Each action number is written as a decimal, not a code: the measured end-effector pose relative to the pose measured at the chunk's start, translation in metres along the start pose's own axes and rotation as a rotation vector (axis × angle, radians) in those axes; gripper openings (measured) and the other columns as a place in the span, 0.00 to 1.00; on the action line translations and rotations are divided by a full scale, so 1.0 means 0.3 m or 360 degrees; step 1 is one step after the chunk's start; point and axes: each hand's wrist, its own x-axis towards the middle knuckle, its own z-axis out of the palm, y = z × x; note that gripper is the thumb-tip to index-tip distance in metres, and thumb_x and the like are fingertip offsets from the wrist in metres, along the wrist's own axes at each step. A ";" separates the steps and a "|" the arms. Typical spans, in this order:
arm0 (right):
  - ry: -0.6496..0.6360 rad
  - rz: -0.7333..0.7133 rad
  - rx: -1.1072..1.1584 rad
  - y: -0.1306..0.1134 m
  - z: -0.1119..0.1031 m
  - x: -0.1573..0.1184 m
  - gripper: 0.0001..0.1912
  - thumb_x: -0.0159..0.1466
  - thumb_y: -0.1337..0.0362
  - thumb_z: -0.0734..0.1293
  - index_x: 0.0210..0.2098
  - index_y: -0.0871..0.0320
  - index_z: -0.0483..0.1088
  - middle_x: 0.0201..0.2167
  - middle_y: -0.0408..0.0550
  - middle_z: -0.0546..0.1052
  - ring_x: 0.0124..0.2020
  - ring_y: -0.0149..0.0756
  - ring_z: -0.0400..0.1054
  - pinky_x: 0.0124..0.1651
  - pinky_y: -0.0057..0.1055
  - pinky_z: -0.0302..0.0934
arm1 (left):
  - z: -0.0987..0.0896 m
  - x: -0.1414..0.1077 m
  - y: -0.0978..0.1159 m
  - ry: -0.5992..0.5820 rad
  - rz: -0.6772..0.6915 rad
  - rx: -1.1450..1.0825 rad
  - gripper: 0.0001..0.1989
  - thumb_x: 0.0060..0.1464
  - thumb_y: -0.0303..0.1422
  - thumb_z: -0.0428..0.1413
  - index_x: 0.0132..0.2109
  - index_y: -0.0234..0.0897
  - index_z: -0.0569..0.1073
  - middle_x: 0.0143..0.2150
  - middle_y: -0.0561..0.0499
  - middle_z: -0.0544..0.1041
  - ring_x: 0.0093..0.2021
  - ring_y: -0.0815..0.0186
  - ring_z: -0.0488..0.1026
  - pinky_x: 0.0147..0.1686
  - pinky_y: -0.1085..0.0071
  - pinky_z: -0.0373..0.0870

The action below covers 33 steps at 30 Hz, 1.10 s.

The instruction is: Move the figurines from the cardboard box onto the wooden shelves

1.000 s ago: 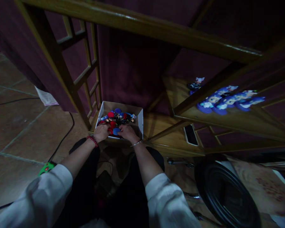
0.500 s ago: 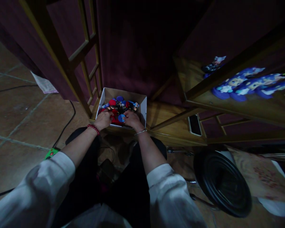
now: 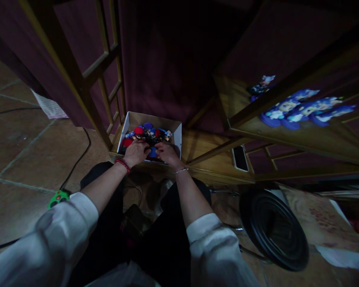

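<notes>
Your left hand (image 3: 135,153) shifts closer to your right hand (image 3: 166,154), narrowing the gap around the blue disc (image 3: 153,152) between them in the white box (image 3: 177,138), so both likely handle it; hands apart, grip unclear.

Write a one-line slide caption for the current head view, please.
Left hand and right hand over small colourful figurines in an open box on a wooden shelf.

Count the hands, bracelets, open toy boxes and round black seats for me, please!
Left hand and right hand: 2 hands
Red bracelet and silver bracelet: 2 bracelets
Open toy box: 1
Round black seat: 1
Total: 6
</notes>
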 end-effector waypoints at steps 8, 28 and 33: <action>0.0067 -0.0052 -0.0162 0.020 -0.023 0.003 0.13 0.56 0.72 0.60 0.40 0.57 0.68 0.32 0.44 0.76 0.29 0.28 0.70 0.37 0.27 0.65 | 0.024 0.008 0.048 -0.0165 -0.0064 -0.0154 0.16 0.51 0.29 0.47 0.47 0.37 0.68 0.43 0.46 0.75 0.43 0.62 0.72 0.40 0.69 0.66; 0.0647 -0.0107 -0.0747 0.010 -0.107 0.047 0.16 0.59 0.71 0.56 0.45 0.60 0.67 0.44 0.51 0.71 0.44 0.33 0.66 0.49 0.28 0.58 | 0.075 0.081 0.073 -0.0295 -0.0256 -0.0280 0.13 0.51 0.28 0.46 0.45 0.33 0.68 0.39 0.41 0.76 0.42 0.60 0.73 0.37 0.70 0.67; 0.0711 -0.0215 -0.0782 0.019 -0.109 0.119 0.20 0.57 0.75 0.54 0.48 0.62 0.64 0.45 0.54 0.70 0.49 0.35 0.61 0.53 0.30 0.54 | 0.094 0.102 0.077 -0.0289 -0.0249 -0.0383 0.15 0.52 0.27 0.46 0.48 0.35 0.67 0.42 0.42 0.76 0.43 0.61 0.73 0.38 0.70 0.67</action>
